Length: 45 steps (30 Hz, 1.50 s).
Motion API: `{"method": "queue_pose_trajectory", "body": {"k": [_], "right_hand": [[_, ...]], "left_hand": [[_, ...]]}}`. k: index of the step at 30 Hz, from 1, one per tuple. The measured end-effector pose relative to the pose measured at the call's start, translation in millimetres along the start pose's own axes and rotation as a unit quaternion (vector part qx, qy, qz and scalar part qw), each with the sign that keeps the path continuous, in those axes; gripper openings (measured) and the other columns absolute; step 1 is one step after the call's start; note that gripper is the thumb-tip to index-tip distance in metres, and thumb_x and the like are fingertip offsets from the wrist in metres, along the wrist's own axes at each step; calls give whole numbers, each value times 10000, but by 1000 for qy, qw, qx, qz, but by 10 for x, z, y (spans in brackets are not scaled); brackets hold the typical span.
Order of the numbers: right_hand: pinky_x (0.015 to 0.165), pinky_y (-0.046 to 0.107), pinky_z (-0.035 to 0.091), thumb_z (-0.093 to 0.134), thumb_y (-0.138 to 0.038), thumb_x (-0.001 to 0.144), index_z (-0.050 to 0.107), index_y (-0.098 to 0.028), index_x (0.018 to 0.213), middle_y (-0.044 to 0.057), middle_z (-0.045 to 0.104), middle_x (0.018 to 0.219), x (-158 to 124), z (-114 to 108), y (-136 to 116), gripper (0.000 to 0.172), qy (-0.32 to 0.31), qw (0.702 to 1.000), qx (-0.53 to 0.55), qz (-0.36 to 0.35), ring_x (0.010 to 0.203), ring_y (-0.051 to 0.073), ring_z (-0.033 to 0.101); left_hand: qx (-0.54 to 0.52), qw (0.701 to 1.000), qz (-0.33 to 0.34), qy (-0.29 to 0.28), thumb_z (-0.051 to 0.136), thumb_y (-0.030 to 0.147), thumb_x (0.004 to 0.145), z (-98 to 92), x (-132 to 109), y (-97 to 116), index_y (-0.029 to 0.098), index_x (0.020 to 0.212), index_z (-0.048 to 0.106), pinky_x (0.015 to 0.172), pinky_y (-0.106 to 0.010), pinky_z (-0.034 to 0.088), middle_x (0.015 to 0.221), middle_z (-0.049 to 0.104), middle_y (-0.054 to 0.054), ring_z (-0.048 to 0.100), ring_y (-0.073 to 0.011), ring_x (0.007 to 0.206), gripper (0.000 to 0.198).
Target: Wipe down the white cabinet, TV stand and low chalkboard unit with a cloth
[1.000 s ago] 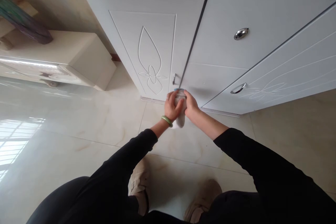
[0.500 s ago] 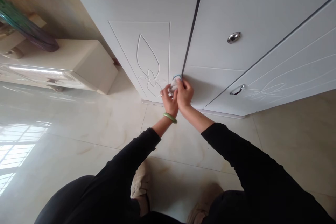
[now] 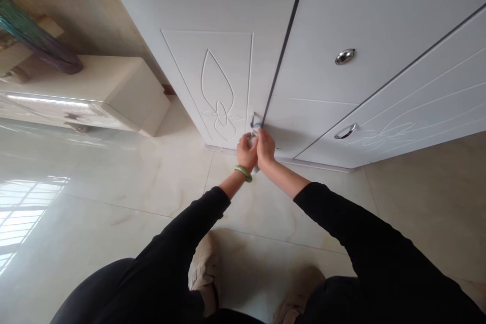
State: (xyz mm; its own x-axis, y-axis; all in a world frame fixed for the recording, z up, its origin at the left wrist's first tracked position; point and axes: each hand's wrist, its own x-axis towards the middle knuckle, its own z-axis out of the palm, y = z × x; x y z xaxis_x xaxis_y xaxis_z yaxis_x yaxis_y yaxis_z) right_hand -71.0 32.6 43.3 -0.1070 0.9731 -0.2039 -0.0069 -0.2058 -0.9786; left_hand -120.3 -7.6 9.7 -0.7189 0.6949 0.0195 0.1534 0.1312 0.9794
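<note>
My left hand (image 3: 246, 153), with a green bangle (image 3: 243, 173) on its wrist, and my right hand (image 3: 265, 146) are pressed together in front of a white cabinet. Both are closed around a small pale cloth bundle with a light blue edge (image 3: 256, 126); most of it is hidden between the fingers. The hands sit just below the small metal handle (image 3: 252, 118) of the left cabinet door (image 3: 212, 71), close to the dark gap between the doors.
The white cabinet has a right door with a round metal knob (image 3: 345, 56) and a lower drawer with a curved handle (image 3: 345, 131). A low cream unit (image 3: 125, 91) stands at left. Glossy tiled floor (image 3: 94, 192) lies below; my shoes (image 3: 203, 263) show at the bottom.
The pale cloth, hanging loosely between my hands a second ago, is now bunched up tight. My hands rose toward the door handle, then dropped slightly and closed together.
</note>
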Motion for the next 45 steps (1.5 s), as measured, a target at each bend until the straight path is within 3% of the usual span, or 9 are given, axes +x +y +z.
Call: {"method": "queue_pose_trajectory", "body": {"k": [3, 6, 12, 18, 26, 32, 36, 40, 45], "right_hand": [[925, 334, 521, 591, -523, 943, 737, -233, 957, 56, 719, 1023, 11, -107, -123, 324, -19, 989, -30, -140, 1019, 213, 671], [968, 357, 521, 597, -539, 943, 759, -250, 1062, 54, 734, 1076, 82, -175, -268, 352, -51, 976, -37, -210, 1039, 213, 674], [826, 330, 540, 665, -556, 904, 782, -195, 886, 39, 749, 849, 201, -108, -624, 380, -62, 982, -50, -174, 834, 194, 678], [845, 306, 556, 675, -583, 904, 796, -190, 911, 38, 773, 892, 231, 78, -857, 411, -59, 980, 2, -190, 923, 199, 713], [838, 311, 565, 661, -441, 868, 787, -152, 929, 95, 800, 962, 58, 148, -638, 321, 22, 996, -4, -85, 947, 221, 733], [784, 272, 535, 658, -435, 873, 765, -175, 903, 57, 776, 912, 69, 109, -737, 283, 54, 988, 2, -144, 875, 180, 695], [578, 248, 414, 665, -428, 860, 684, -182, 735, -8, 633, 645, -20, 36, -524, 277, 85, 996, -20, -29, 608, 124, 530], [520, 248, 345, 712, -499, 842, 652, -199, 733, -55, 497, 561, -304, -58, -465, 324, 14, 999, -24, -34, 532, 101, 415], [544, 246, 390, 806, -546, 786, 652, -204, 779, -35, 572, 630, -688, -218, -779, 374, -66, 997, 7, -42, 549, 93, 461]], "left_hand": [[-56, 998, 23, -5, 718, 412, 928, -34, -44, 216, 231, 1140, 631, 798, -284, 472, 987, 676, -29, 599, -156, 846, 292], [-89, 996, -5, -4, 729, 374, 926, -39, -34, 409, 209, 1029, 576, 722, -256, 418, 847, 589, 20, 521, -123, 750, 247], [-48, 996, -41, -67, 759, 323, 920, -185, 143, 764, 212, 748, 427, 643, -255, 316, 689, 416, 68, 379, -91, 665, 390], [-66, 994, 48, -76, 779, 344, 907, -463, 328, 1103, 208, 727, 439, 599, -263, 280, 672, 411, 65, 352, -87, 640, 409], [-105, 988, -33, -105, 724, 274, 907, -439, 173, 829, 184, 868, 604, 675, -244, 367, 729, 540, 53, 452, -102, 691, 154], [-150, 982, -9, -116, 722, 317, 883, -348, 202, 882, 201, 921, 628, 721, -235, 404, 791, 594, 32, 509, -119, 753, 153], [-116, 976, -75, -166, 647, 242, 859, -383, 94, 591, 186, 881, 651, 730, -247, 421, 792, 629, 9, 547, -140, 775, 60], [-156, 963, -81, -205, 552, 295, 881, -595, -108, 371, 186, 861, 644, 718, -253, 432, 777, 625, 7, 544, -144, 761, 144], [-96, 962, -1, -257, 608, 494, 916, -908, -186, 432, 192, 1060, 686, 748, -287, 455, 842, 652, -7, 548, -157, 778, 344]]}}
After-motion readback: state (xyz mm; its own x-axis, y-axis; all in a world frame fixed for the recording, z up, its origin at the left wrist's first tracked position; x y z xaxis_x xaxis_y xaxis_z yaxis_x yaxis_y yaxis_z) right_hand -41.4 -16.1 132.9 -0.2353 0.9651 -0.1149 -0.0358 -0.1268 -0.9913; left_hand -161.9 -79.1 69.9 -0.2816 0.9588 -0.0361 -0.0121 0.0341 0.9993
